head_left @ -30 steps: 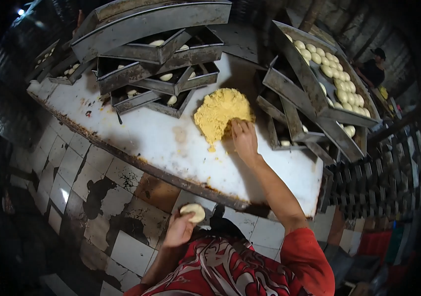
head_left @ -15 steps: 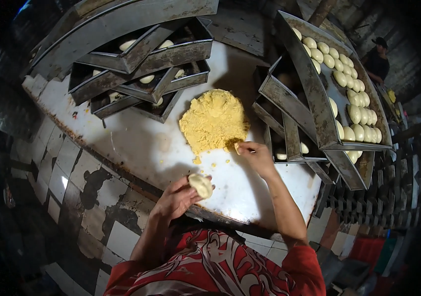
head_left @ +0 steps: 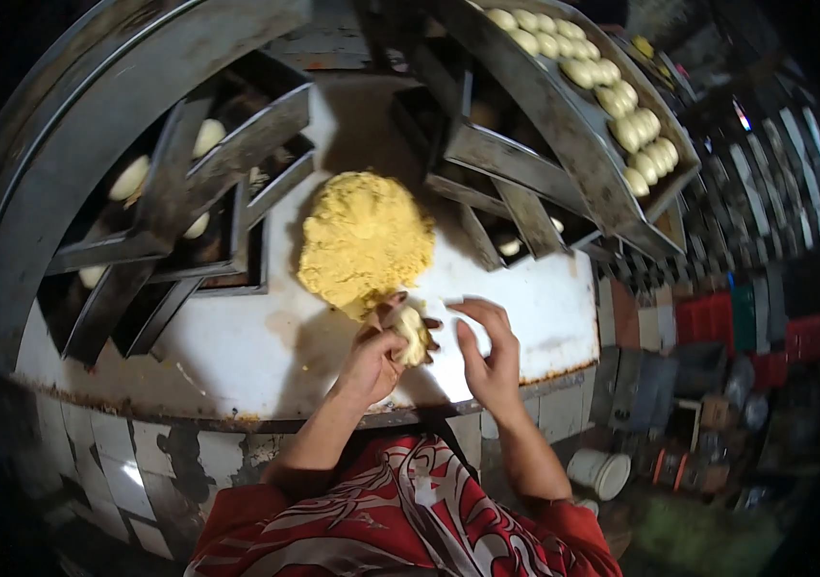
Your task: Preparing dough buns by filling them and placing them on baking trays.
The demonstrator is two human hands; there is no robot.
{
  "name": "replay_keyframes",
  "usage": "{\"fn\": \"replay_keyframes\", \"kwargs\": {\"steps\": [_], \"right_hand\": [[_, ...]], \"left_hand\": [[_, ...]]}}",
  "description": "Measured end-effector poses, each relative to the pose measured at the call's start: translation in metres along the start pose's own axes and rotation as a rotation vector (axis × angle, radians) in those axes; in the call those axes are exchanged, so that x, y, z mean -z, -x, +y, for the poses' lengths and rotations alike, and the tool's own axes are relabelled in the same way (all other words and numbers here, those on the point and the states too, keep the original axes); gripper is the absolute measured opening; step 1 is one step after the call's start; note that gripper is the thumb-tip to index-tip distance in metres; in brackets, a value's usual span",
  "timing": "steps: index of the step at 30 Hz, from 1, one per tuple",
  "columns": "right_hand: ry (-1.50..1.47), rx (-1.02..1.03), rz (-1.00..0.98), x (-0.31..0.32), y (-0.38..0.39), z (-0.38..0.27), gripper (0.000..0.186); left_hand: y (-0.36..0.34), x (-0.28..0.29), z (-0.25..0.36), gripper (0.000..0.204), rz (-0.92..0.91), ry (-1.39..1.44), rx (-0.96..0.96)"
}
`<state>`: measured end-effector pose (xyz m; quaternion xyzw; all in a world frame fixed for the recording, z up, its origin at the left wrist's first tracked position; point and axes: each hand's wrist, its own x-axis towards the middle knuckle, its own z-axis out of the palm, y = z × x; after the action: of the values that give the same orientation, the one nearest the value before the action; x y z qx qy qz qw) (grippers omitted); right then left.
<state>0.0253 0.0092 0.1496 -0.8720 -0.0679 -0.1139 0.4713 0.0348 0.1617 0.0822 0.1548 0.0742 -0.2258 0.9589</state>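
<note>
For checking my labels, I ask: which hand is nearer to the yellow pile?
Left. The left hand, holding dough, is by the near edge of the yellow pile; the right hand is apart from it, toward the lower right.

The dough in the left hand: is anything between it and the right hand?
Only fingertips of the left hand, peeking out at the right edge of the dough. Beyond them, nothing visible stands before the right hand: just a gap, white tabletop below.
</note>
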Motion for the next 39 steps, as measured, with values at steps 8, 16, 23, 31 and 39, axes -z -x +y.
{"fn": "replay_keyframes", "kwargs": {"steps": [8,16,23,31,39], "right_hand": [[0.219,0.077,0.027,0.009,0.067,0.036,0.029],[-0.125,-0.185,0.295,0.071,0.052,0.195,0.026],[0.141,0.437,-0.393,0.081,0.055,0.225,0.009],[0.277,0.372,-0.191,0.044,0.005,0.187,0.01],[0.502,0.104,0.065,0.073,-0.003,0.221,0.01]], "left_hand": [[-0.032,-0.047,-0.071,0.038,0.313,-0.029,-0.161],[-0.066,-0.014,-0.154,0.068,-0.166,-2.17,-0.459],[0.045,-0.002,-0.091,0.061,0.505,-1.617,-0.621],[0.106,0.017,-0.102,0.048,0.657,-1.61,-0.538],[0.097,0.015,-0.02,0.034,0.115,-1.585,-0.447]]}}
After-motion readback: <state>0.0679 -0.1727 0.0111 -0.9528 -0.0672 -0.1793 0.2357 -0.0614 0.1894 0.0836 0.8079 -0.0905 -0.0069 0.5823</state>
